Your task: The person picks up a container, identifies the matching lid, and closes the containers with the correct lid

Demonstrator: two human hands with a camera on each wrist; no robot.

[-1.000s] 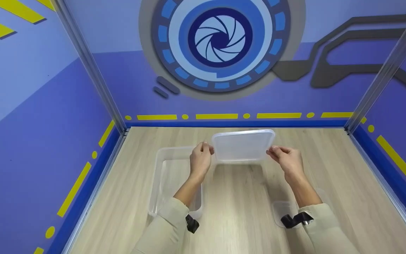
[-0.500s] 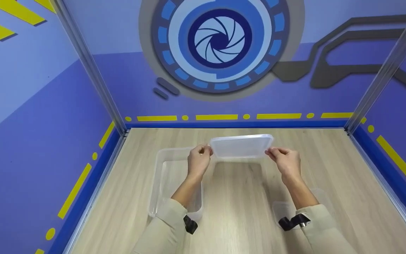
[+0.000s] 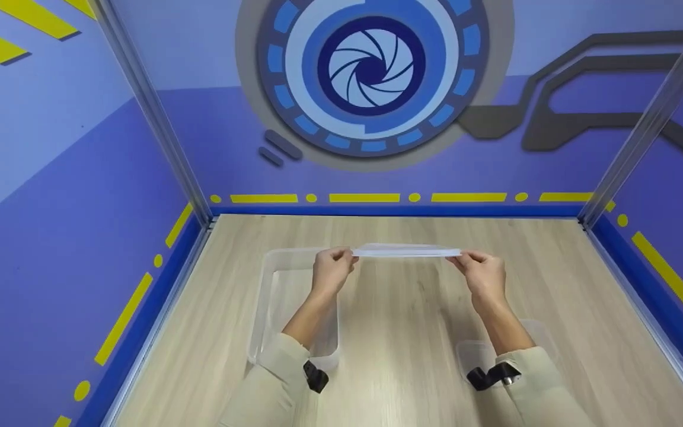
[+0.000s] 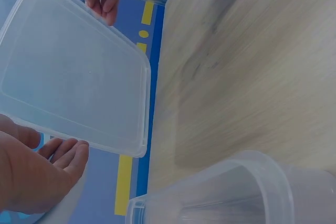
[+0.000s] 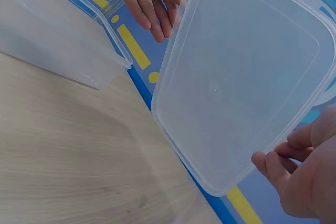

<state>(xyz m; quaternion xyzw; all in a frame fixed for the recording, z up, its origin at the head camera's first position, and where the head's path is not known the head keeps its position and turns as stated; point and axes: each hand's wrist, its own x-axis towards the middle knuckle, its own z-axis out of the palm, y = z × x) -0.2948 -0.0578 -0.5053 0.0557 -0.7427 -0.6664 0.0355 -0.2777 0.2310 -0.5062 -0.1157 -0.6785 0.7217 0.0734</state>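
A translucent rectangular lid (image 3: pixel 407 251) is held above the table, seen nearly edge-on in the head view. My left hand (image 3: pixel 331 271) pinches its left edge, and my right hand (image 3: pixel 484 274) pinches its right edge. The lid's broad face (image 4: pixel 79 66) fills much of the left wrist view, with the left hand (image 4: pixel 39 169) at its lower edge. From the right wrist, the same lid (image 5: pixel 241 77) shows with the right hand (image 5: pixel 307 171) on its edge. A clear rectangular box (image 3: pixel 263 308), uncovered, stands on the table below the left forearm.
Partly under the right forearm, a smaller clear container or lid (image 3: pixel 471 354) lies on the wooden table (image 3: pixel 395 367). Another clear piece (image 3: pixel 543 335) shows just right of that forearm. Printed panels and metal posts (image 3: pixel 169 133) enclose the table at the back and sides.
The lid has tilted from showing its broad face to nearly edge-on in the head view, and its top edge has come down. Both hands keep hold of it, having shifted slightly.
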